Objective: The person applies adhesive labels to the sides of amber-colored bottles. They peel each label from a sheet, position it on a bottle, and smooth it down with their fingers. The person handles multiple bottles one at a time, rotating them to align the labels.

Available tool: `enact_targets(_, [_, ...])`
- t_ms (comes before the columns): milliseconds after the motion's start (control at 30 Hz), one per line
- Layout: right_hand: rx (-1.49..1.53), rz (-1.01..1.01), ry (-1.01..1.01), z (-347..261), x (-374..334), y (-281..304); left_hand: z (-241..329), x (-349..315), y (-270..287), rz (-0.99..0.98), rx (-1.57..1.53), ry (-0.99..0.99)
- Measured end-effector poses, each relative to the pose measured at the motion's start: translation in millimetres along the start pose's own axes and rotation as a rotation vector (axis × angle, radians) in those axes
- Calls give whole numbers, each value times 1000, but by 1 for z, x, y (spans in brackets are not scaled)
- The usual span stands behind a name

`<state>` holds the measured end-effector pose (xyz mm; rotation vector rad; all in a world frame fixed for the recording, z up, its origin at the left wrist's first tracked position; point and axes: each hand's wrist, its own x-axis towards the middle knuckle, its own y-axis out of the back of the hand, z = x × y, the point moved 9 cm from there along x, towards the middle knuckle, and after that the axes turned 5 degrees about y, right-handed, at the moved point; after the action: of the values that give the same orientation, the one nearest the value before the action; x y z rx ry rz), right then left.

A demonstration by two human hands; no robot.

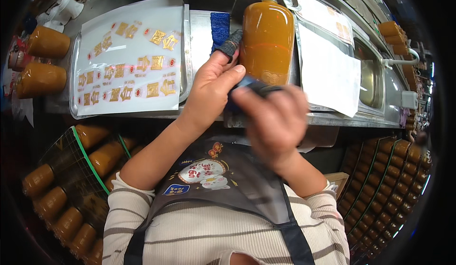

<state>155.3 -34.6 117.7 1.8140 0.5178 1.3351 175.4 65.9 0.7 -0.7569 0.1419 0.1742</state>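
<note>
A large mustard-brown glossy bottle (269, 37) lies on the metal counter, its neck pointing away from me and a raised emblem near its base. My left hand (213, 82) is at the bottle's left side. A dark grey knitted cover sleeves one of its fingers, and its thumb presses in toward a small dark blue-black thing (249, 82) whose kind I cannot make out. My right hand (278, 118) is smeared by motion below the bottle's base, close against that dark thing. How its fingers sit is not clear. Past my left hand lies a blue cloth (219, 27).
Left, a metal tray (187, 51) bears a clear sheet of gold decals (128, 68). White paper (330, 68) and a sink (373, 82) are at right. Brown bottles (45, 82) stand at far left. Racks of bottles (71, 224) flank me, with more bottles (384, 184) at lower right.
</note>
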Motion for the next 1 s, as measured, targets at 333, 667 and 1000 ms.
enact_targets(333, [398,-36,-239,29,-18,27,13,-26,-7,47,416,-138])
enact_targets(667, [453,102,-403,80,-53,31,8,-48,-40,191,1484,-540])
enact_targets(1000, [842,297,-1063,154,-94,-7,16,-24,-80,88,1599,-747])
